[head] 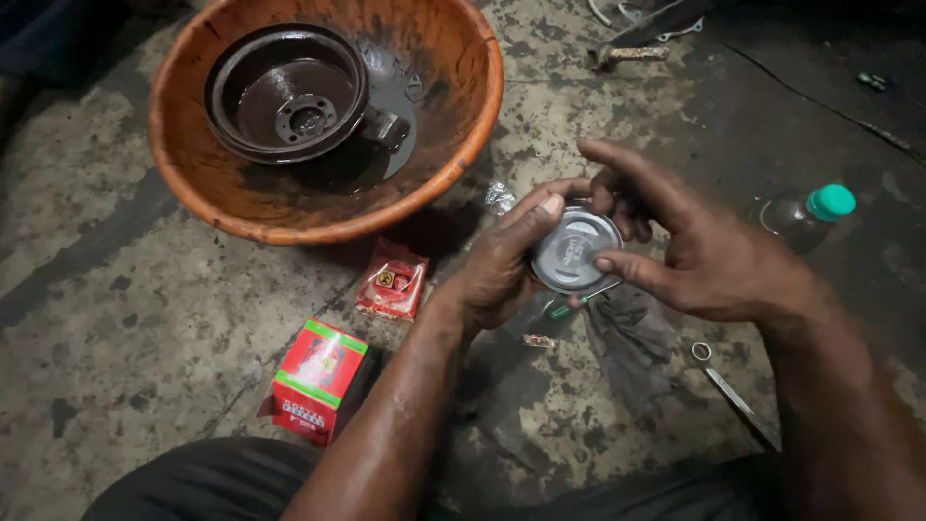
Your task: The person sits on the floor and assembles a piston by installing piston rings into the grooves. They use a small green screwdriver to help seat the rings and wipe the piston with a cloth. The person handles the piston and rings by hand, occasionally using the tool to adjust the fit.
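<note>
Where stained concrete floor (pixel 116 280) spreads, both hands, left hand (pixel 497 270), right hand (pixel 709 256), clasp round metal tin (pixel 575 251)

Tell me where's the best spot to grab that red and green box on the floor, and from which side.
Take the red and green box across its two long side faces, coming down from above. It lies flat on the floor with its broad printed face up, and nothing touches it, so both sides look free for a hand.

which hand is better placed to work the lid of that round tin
Right, probably. The left hand cups the tin from below, steadying it, while the right hand has thumb and fingers on its top rim, free to turn or pry.
</note>
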